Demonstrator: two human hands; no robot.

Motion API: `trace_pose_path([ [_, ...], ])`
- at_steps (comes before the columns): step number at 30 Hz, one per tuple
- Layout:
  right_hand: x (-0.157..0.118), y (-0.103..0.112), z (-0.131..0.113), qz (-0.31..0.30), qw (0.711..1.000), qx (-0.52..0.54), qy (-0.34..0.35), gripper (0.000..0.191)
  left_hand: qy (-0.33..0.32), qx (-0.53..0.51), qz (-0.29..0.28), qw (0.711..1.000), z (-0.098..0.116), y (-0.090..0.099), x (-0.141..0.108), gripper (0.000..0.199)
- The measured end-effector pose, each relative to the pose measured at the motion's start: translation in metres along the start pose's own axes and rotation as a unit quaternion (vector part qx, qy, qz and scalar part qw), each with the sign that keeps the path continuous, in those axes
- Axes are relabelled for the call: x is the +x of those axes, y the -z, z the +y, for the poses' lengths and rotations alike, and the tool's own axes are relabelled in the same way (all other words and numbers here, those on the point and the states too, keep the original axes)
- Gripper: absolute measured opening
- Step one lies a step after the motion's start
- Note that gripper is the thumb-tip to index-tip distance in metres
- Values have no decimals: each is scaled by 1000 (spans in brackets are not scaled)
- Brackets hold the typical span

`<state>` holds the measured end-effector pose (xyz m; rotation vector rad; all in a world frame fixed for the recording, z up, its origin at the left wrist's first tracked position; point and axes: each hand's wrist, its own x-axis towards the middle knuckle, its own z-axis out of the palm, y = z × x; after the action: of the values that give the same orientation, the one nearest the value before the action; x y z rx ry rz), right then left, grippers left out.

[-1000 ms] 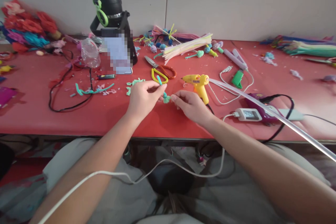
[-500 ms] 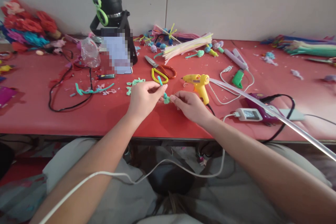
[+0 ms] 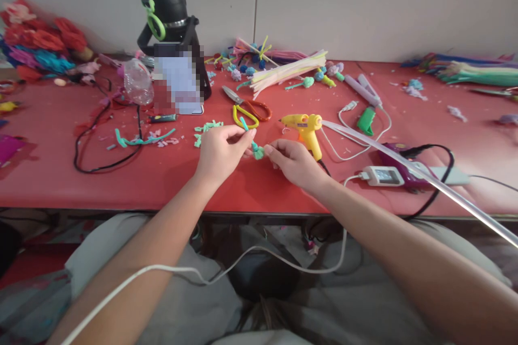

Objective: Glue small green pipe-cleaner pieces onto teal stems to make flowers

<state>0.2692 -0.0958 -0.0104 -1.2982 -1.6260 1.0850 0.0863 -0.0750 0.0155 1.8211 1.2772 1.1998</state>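
My left hand (image 3: pixel 222 153) is closed in a pinch around the stem of a teal pipe-cleaner piece (image 3: pixel 258 152). The stem tip sticks up above the thumb, and the lower end carries a fluffy green cluster. At the cluster's right side, my right hand (image 3: pixel 293 161) is closed, thumb and finger pinching its edge; whether a separate small bit sits there I cannot tell. Short cut green pieces (image 3: pixel 208 128) lie just beyond the left hand. Behind the hands are scissors (image 3: pixel 245 108) with yellow and orange handles. A yellow glue gun (image 3: pixel 306 126) lies beyond my right hand.
A long clear glue stick (image 3: pixel 421 172) runs from the glue gun over my right forearm side. Farther back stand a black bottle (image 3: pixel 165 5) and a phone (image 3: pixel 180 81). Pipe-cleaner bundles (image 3: pixel 289 73) lie by the wall. A white cable (image 3: pixel 254 248) crosses my lap.
The green cluster has turned slightly and shifted a little right, closer to the right fingertips. Both hands stay almost in place.
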Motion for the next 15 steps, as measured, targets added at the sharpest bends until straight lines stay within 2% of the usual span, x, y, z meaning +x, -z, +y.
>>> trace_pose_path([
  [10,-1,1,0,-15,1000,-4,13,47,-3,13,2,1000,1,0,0,32],
  [15,0,1,0,-10,1000,-18,2,48,3,-15,-2,1000,0,-1,0,33],
])
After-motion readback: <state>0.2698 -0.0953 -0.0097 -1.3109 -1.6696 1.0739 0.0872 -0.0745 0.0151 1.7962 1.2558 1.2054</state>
